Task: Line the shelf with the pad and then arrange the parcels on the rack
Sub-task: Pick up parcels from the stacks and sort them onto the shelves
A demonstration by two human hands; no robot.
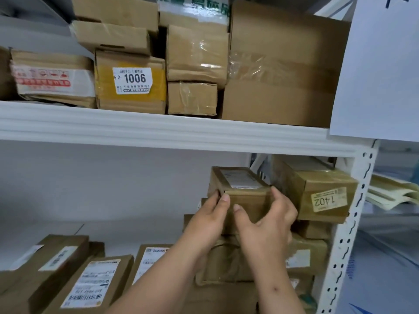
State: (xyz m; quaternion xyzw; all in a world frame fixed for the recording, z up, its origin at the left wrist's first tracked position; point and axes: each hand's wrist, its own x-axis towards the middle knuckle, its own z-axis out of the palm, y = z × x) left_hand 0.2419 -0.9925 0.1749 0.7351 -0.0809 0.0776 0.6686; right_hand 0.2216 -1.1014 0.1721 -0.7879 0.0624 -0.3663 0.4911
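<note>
The arranging looks well advanced. The upper shelf is packed with cardboard parcels side by side and stacked, one of them the box marked 1006. On the lower shelf several flat parcels lie at the left front, and a stack is growing at the right end against the rack's perforated upright. Whether the pad already lines the lower shelf I cannot tell (the surface behind the parcels shows only as pale and smooth, with a faint seam), so that first step has to be left open.

Both hands are on a small brown box at the top of that right-hand stack. The left hand holds its left front corner, fingers round the side and thumb on the front face; the right hand grips the right side, thumb pressed on the front and fingers curled over the right edge. The box sits level on the parcels beneath it, just beside the box marked 1402, which lies tilted against the upright.

The small box's long axis appears to run front to back into the shelf, its short end face toward the person and its white label facing up. Judging by the open space in the middle of the lower shelf, more parcels could yet go there.
</note>
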